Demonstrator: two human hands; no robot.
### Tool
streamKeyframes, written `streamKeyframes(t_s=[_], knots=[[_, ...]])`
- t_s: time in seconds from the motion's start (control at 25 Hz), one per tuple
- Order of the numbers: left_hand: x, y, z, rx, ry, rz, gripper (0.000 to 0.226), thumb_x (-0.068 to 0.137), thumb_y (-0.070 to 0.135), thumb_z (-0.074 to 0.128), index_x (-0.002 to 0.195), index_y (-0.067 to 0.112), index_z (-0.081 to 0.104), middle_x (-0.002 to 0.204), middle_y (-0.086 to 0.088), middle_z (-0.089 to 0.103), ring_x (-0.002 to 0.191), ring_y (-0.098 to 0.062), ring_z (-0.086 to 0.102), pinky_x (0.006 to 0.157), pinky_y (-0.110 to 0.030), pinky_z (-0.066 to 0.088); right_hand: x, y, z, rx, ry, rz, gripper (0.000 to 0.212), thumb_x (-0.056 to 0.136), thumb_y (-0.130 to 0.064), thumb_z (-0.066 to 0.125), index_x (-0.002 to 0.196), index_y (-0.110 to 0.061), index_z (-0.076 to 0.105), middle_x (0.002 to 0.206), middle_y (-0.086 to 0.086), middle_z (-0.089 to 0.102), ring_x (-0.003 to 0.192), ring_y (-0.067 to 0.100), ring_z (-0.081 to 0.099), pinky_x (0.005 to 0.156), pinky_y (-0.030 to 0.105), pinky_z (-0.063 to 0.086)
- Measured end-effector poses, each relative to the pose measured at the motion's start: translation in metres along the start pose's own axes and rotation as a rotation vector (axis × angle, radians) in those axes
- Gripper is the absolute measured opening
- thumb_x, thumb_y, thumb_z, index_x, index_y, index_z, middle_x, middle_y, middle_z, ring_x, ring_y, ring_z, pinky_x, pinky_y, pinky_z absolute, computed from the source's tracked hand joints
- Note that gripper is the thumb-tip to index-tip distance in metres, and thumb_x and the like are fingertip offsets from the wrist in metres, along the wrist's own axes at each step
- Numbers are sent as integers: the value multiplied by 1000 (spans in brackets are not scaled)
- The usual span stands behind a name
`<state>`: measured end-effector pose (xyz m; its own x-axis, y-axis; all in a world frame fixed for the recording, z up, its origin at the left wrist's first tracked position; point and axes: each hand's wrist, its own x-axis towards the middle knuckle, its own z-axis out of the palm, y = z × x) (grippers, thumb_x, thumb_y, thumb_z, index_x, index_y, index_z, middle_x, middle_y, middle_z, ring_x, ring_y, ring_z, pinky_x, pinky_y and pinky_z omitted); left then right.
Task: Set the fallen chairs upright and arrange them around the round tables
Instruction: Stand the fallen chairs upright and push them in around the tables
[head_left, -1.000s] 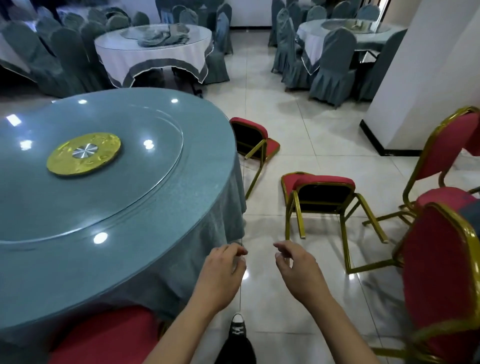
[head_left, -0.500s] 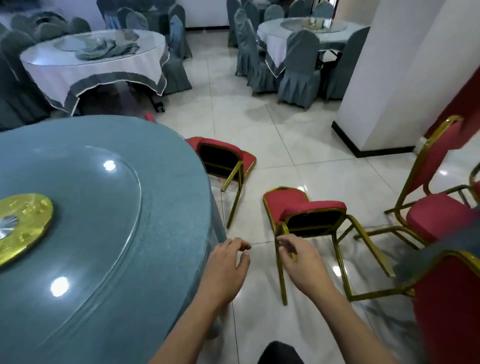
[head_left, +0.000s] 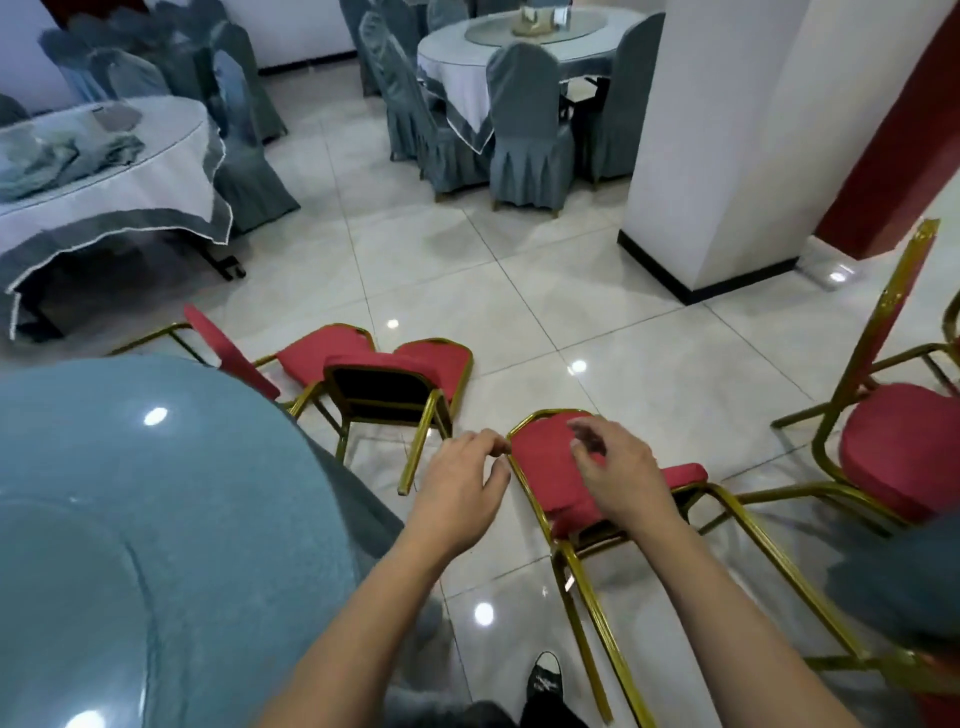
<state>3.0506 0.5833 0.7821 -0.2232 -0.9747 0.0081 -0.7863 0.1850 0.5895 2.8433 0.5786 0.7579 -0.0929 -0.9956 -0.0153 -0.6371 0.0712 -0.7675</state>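
A fallen red chair with a gold frame (head_left: 550, 467) lies on its back on the tiles right in front of me, legs pointing toward me. My right hand (head_left: 621, 475) hovers over its red backrest with fingers loosely bent, holding nothing. My left hand (head_left: 457, 491) is just left of the backrest's gold edge, fingers loosely curled, also holding nothing. A second fallen red chair (head_left: 395, 379) lies beyond, next to the round table with the blue-grey cloth (head_left: 156, 519). A third red chair (head_left: 228, 348) shows partly behind the table's edge.
An upright red chair (head_left: 904, 452) stands at the right. A white pillar (head_left: 727, 130) rises behind it. Tables with white cloths (head_left: 119, 176) and grey-covered chairs (head_left: 524, 130) fill the back. My shoe (head_left: 543, 680) is on the tiles below.
I have stepped forward and turned right. Both hands have reached out from beside the table edge to the backrest of the nearest fallen chair.
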Motion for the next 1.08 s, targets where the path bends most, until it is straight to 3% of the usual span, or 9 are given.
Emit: streamKeyframes(t_s=[0.24, 0.4, 0.64, 0.84, 1.08], knots=[[171, 8, -9, -3, -85, 156, 24, 102, 28, 49, 122, 24, 62, 119, 8, 63, 115, -13, 50, 102, -34, 42, 121, 17, -21, 27, 159, 86, 26, 98, -21, 59, 123, -23, 66, 115, -4, 67, 105, 10, 63, 98, 33, 51], [292, 16, 10, -7, -225, 290, 25, 103, 25, 48, 123, 24, 62, 120, 9, 62, 118, -12, 49, 100, -27, 39, 196, 44, -31, 50, 330, 232, 24, 98, -20, 58, 120, -25, 65, 113, -5, 67, 99, 4, 61, 91, 25, 48], [446, 46, 41, 24, -531, 603, 24, 101, 26, 47, 120, 28, 61, 117, 12, 62, 114, -10, 47, 99, -28, 39, 275, 59, -35, 136, 652, 561, 25, 97, -20, 57, 119, -28, 65, 110, -9, 65, 99, 4, 63, 91, 32, 51], [501, 86, 71, 29, -750, 832, 25, 102, 25, 46, 121, 27, 61, 119, 11, 62, 115, -9, 46, 100, -28, 39, 275, 66, -33, 143, 879, 808, 26, 98, -21, 58, 122, -25, 66, 112, -8, 67, 98, 4, 62, 92, 34, 54], [508, 119, 102, 62, -834, 1073, 24, 103, 26, 46, 122, 28, 60, 118, 13, 61, 114, -8, 46, 99, -26, 40, 266, 85, -37, 125, 1073, 916, 25, 99, -21, 58, 122, -20, 67, 109, -1, 69, 97, 10, 63, 89, 31, 53]])
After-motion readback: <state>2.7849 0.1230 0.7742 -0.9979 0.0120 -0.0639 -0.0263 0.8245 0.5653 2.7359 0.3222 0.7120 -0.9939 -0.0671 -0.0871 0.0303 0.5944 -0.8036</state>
